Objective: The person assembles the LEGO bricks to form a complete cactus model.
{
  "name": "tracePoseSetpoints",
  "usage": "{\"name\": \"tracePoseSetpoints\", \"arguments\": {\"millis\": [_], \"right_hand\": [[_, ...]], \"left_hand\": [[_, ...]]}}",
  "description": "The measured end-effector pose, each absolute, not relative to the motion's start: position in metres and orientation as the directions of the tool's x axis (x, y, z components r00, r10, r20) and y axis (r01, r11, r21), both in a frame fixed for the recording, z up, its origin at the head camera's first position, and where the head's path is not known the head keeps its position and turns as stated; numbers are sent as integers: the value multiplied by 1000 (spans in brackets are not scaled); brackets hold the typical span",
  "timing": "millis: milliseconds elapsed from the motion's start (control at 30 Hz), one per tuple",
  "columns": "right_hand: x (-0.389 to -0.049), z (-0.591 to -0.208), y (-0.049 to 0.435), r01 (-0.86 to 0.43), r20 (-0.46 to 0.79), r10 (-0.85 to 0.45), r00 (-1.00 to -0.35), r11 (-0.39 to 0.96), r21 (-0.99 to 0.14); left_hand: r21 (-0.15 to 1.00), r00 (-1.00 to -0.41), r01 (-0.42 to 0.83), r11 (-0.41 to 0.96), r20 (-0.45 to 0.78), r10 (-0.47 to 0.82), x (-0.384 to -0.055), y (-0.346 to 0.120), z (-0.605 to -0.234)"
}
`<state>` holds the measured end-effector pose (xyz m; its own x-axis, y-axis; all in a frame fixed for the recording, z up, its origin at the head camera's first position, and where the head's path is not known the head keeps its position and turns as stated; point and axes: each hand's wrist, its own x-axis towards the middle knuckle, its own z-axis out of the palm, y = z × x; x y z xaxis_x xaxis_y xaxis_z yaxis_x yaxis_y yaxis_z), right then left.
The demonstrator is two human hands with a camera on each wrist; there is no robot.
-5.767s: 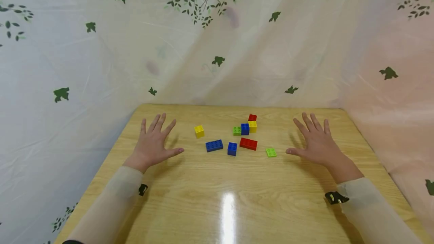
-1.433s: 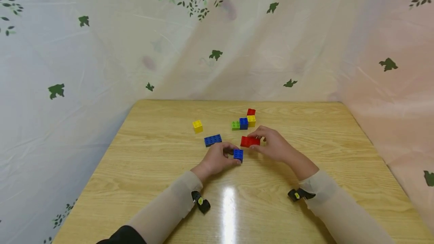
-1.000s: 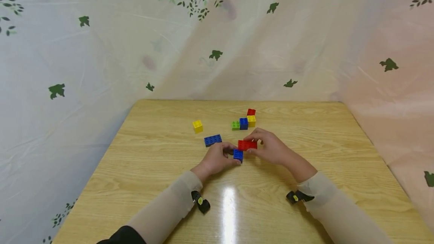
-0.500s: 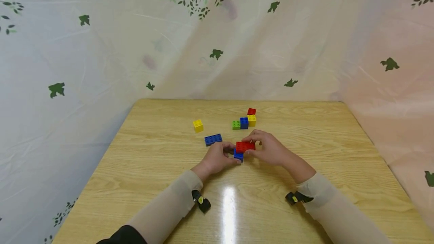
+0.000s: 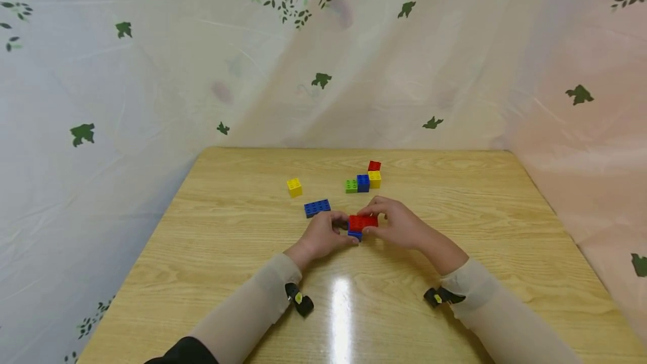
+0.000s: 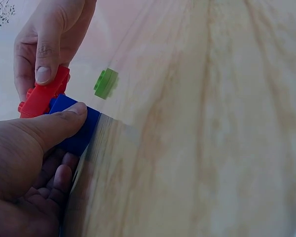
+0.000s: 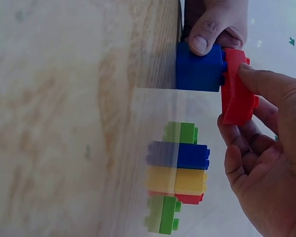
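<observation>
Pinched by the right hand [image 5: 401,226], the red brick [image 7: 237,94] sits atop the blue brick [image 7: 200,71], which the left hand [image 5: 320,236] grips on the table [image 5: 242,308]. It seems not fully seated, in dim wrist views; pressing its overhanging end could tilt it.

Held rect. brick [image 5: 363,222] is showing red; held sq. brick [image 7: 200,69], blue; loose rect. brick [image 5: 317,208], blue; lone sq. brick [image 5: 295,187], yellow. Rear brick grp. [image 5: 363,184] is mixing lime, blue, yellow & red. Tabletop [image 5: 227,218] is showing tan wood grain; backdrop [image 5: 283,89], off-wht. w/ dk. grn. leaf print.
</observation>
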<state>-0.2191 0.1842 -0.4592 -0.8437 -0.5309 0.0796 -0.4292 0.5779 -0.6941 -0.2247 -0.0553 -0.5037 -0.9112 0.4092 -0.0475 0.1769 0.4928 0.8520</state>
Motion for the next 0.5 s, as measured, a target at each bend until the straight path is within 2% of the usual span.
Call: {"name": "tracePoseSetpoints", "arguments": {"millis": [300,500], "right_hand": [[-219,-460,182,-421,65,-524,-849,597,-683],[-218,-460,180,-463,101,-536,-838,601,-651]], "left_hand": [[853,-911,191,485,-30,411,-226,-56,-506],[853,-911,199,482,-20,412,-226,-56,-507]]}}
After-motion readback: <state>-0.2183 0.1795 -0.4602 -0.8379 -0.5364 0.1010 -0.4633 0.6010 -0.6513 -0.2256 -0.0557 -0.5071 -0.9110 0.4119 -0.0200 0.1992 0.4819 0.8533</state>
